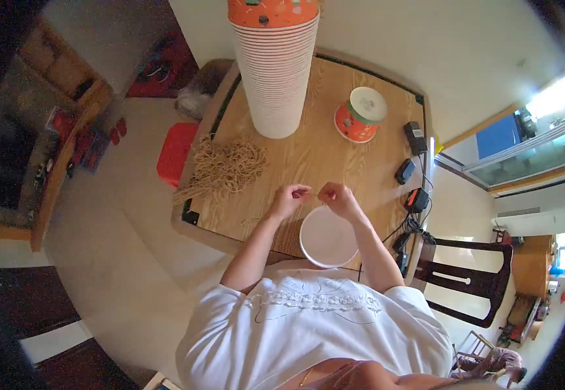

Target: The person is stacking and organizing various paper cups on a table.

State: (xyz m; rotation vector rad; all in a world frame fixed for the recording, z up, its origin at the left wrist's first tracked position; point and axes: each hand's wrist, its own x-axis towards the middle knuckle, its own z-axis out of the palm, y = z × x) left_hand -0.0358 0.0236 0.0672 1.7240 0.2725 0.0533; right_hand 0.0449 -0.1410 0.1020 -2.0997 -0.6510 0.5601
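Above the middle of the wooden table, my left hand (290, 201) and my right hand (341, 200) are close together, fingers pinched toward each other. Whatever thin thing they may hold between them is too small to make out. Just below my right hand, against the table's near edge, stands a white round paper tub (329, 238) with its open mouth up. To the left of my hands lies a loose, tangled heap of tan twine (227, 164).
A tall stack of white paper tubs (277, 81), orange-patterned on top, rises at the back. Two orange-and-green tubs (358, 123) sit back right. Black power adapters (416, 200) with cables line the right edge. A red stool (177, 154) stands left; a dark chair (467, 278) stands right.
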